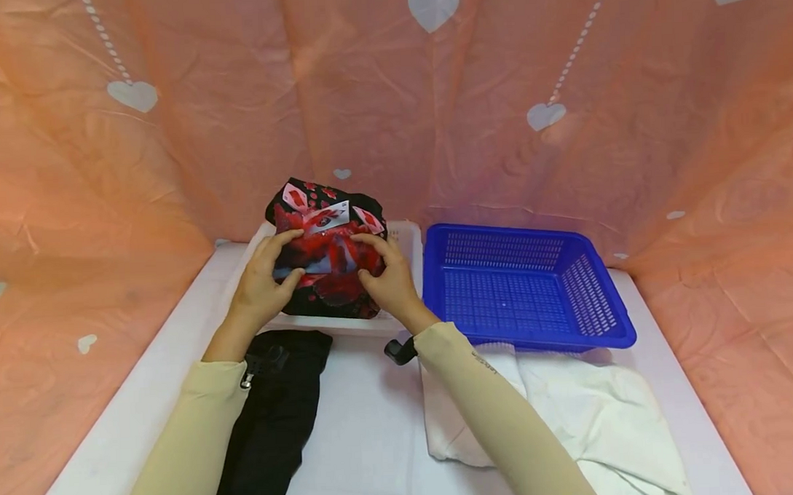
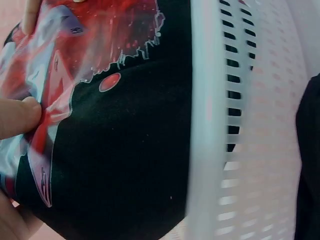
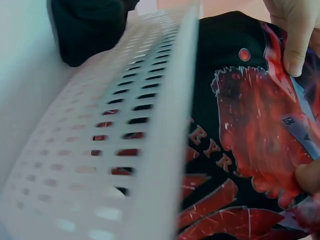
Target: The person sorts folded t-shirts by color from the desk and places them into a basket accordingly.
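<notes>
A folded black garment with a glossy red and pink print (image 1: 326,294) lies in a white basket (image 1: 347,323), its far edge standing above the back rim. On its left side my left hand (image 1: 261,281) grips the cloth, thumb and index finger bent over the print. My right hand (image 1: 392,277) does the same on the opposite side. The cloth creases at my left thumb (image 2: 22,115) in the left wrist view. In the right wrist view, my right thumb (image 3: 309,176) rests at the print's edge. The remaining fingers are mostly hidden.
A blue basket (image 1: 531,341) stands right of the white one. In front of it lies folded white cloth (image 1: 598,401), partly under my right forearm. Black folded cloth (image 1: 272,441) lies on the white table (image 1: 370,423) beside my left forearm. A pink curtain (image 1: 378,95) encloses the table.
</notes>
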A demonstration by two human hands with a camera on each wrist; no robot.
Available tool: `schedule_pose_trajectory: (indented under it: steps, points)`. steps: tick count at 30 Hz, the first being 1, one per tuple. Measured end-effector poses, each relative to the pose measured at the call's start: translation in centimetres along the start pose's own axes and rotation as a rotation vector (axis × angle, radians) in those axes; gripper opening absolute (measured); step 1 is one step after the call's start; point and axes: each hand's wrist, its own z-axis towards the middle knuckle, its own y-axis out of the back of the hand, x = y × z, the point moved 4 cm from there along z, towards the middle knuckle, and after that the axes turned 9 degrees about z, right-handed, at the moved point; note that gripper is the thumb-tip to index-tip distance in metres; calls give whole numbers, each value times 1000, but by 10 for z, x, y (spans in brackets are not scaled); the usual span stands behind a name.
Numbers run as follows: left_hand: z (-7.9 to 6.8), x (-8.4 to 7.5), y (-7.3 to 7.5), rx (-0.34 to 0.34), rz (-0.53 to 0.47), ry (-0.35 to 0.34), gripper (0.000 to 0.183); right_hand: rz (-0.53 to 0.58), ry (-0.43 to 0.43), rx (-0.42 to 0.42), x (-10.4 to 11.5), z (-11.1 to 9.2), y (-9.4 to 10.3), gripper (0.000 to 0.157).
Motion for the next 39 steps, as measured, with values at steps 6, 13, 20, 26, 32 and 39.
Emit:
schedule_pose_trajectory:
  steps: [6,13,20,26,32,39]
  points:
    - [-3,23,-16,35,-43,34,64,-32,-142,9,-21,-1,-7,56]
    - [-6,41,-28,118,-51,112,63,-62,-249,59,-35,-1,-14,59]
    - [-7,54,-39,181,-32,182,63,-73,-324,86,-48,-2,-19,60]
    - [-5,60,-57,304,2,262,63,-184,-383,73,-61,-4,-17,58]
    - [-2,66,-62,359,28,312,65,-263,-420,98,-67,-2,-19,55]
    - [2,75,-64,428,55,330,66,-294,-444,115,-70,0,-24,54]
